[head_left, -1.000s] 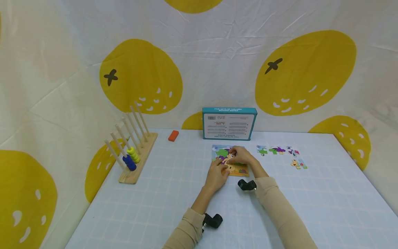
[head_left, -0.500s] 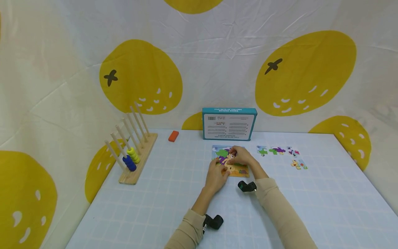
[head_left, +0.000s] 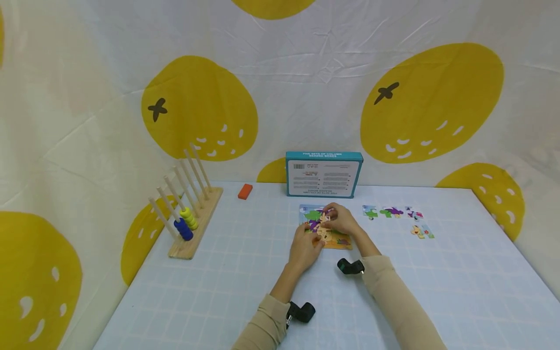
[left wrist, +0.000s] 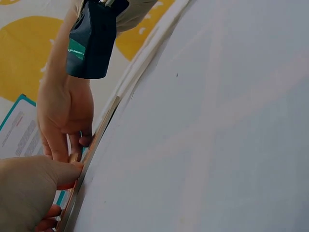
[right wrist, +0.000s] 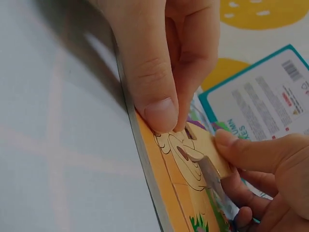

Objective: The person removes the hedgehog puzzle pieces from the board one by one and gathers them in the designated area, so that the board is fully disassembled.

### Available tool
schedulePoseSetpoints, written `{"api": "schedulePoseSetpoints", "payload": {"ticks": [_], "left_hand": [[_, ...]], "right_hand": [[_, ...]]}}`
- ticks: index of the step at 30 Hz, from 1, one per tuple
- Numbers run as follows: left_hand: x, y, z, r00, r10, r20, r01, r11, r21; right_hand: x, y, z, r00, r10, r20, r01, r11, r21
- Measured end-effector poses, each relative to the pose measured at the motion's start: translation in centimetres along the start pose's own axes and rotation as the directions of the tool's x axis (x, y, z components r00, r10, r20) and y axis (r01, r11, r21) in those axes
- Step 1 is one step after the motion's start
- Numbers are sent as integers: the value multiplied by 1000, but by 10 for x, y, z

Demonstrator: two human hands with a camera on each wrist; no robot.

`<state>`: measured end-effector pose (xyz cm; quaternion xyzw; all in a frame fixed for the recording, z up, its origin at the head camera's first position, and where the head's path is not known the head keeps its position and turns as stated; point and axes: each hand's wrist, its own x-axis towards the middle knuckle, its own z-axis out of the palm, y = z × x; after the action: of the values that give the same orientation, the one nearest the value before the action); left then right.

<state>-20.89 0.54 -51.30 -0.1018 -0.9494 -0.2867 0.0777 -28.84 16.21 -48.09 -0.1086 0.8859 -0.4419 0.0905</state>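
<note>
A square cartoon jigsaw puzzle (head_left: 342,241) lies at mid-table in the head view. My right hand (head_left: 342,218) is over its right side. In the right wrist view, that hand (right wrist: 277,174) pinches a tan puzzle piece (right wrist: 212,150), tilted up from the picture. The thumb and a finger of my left hand (head_left: 303,247) come down on the puzzle's lower left part, close to the raised piece. Whether they pinch a piece or only press, I cannot tell. In the left wrist view, both hands meet at the board's edge, which hides most of the picture.
Several loose puzzle pieces (head_left: 391,212) lie right of the puzzle. A teal-edged box (head_left: 323,176) stands behind it. An orange block (head_left: 245,191) sits at the back left. Farther left is a wooden peg rack (head_left: 198,234) with blue beads (head_left: 183,229) and yellow beads (head_left: 188,218).
Both hands stay over the puzzle. The fingers of the right hand shift very slightly, and its wrist moves a little to the right. The loose pieces, box, block and rack keep their places.
</note>
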Motion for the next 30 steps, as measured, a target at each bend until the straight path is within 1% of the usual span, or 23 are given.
{"api": "schedulePoseSetpoints", "payload": {"ticks": [3,5,7,10,13,15,18,20,23,27,30], "left_hand": [[-1,1,0,1000,7,-6,-7,1000,1],[-1,1,0,999,21,-24,-21,1000,-2],[-2,1,0,998,38,-42,-38,999,-2],[-2,0,0,997,55,-56,-56,998,-6],[-1,0,1,997,52,-50,-52,999,-10],[-1,0,1,998,45,-47,-46,999,-16],[-2,0,1,998,39,-50,-41,999,-26],[-2,0,1,998,37,-51,-39,999,-33],[-2,-1,1,998,33,-47,-35,998,-45],[-2,-2,2,998,35,-50,-38,998,-49],[-2,-2,1,998,39,-58,-42,998,-43]], "right_hand": [[-2,6,-1,999,-11,-40,15,994,107],[-4,10,-2,997,-9,-77,22,985,174],[-5,12,-4,994,-21,-111,44,977,211],[-7,14,-6,988,-12,-156,50,969,243],[-10,16,-8,984,8,-178,38,967,252],[-13,16,-11,984,17,-177,31,964,264],[-20,19,-19,989,34,-143,8,959,283],[-26,23,-27,992,36,-121,2,954,301],[-36,31,-41,992,68,-110,-31,952,306],[-51,48,-61,985,115,-127,-75,957,280],[-63,61,-75,977,144,-159,-96,956,278]]}}
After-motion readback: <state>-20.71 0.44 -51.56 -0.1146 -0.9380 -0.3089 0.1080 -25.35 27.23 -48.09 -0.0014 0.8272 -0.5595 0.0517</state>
